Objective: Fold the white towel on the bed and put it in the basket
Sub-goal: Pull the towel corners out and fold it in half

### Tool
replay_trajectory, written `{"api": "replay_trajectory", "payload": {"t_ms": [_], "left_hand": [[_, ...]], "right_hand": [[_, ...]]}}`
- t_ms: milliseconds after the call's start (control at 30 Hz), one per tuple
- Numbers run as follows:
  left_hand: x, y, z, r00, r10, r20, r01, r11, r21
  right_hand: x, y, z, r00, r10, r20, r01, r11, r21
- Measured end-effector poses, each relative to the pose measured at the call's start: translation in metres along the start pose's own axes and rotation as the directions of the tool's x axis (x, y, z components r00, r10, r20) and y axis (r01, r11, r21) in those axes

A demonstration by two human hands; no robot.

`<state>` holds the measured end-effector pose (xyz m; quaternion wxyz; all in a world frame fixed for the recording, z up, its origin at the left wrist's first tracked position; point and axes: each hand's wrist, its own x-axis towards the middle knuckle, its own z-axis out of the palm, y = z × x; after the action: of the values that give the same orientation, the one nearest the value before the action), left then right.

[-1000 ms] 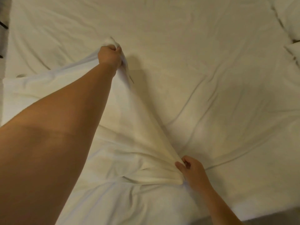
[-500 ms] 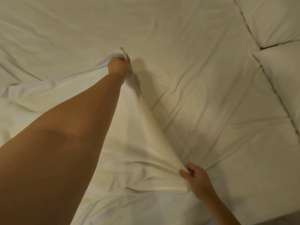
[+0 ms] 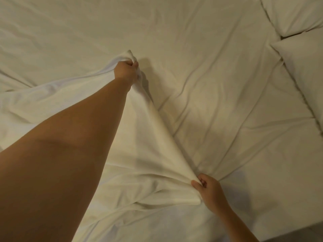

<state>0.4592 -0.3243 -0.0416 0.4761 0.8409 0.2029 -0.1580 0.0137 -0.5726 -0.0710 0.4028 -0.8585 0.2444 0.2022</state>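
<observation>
**Surroundings: bedding and floor edge**

A pale, cream-toned bed sheet covers the mattress and fills most of the view; long creases fan across it, running diagonally through its right half. Two white pillows lie at the upper right, an upper pillow and a lower pillow, their edges touching along a dark seam (both are cut off by the frame). A narrow grey strip of floor shows at the lower right corner, beyond the mattress edge.

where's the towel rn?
In the head view the white towel lies on the left half of the bed, one edge stretched between the left hand farther out and the right hand near the bed's front edge, away from the pillows.
</observation>
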Motion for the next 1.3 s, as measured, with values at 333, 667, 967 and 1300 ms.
{"api": "replay_trajectory", "payload": {"t_ms": [333, 667, 967, 1300], "left_hand": [[-0.064, 0.008, -0.050, 0.999, 0.033, 0.037, -0.031, 0.998, -0.052], [-0.140, -0.162, -0.209, 0.980, -0.058, -0.189, 0.067, 0.997, 0.040], [-0.165, -0.275, -0.336, 0.951, -0.098, -0.292, 0.139, 0.983, 0.123], [-0.083, -0.300, -0.400, 0.980, -0.098, -0.176, 0.112, 0.991, 0.074]], "right_hand": [[-0.009, -0.012, 0.006, 0.996, 0.055, -0.074, -0.060, 0.996, -0.068], [-0.041, -0.088, 0.046, 0.988, -0.120, -0.094, 0.107, 0.986, -0.131], [-0.092, -0.183, 0.181, 0.979, -0.164, 0.123, 0.170, 0.985, -0.041], [-0.136, -0.269, 0.348, 0.926, -0.298, 0.232, 0.310, 0.951, -0.017]]}}
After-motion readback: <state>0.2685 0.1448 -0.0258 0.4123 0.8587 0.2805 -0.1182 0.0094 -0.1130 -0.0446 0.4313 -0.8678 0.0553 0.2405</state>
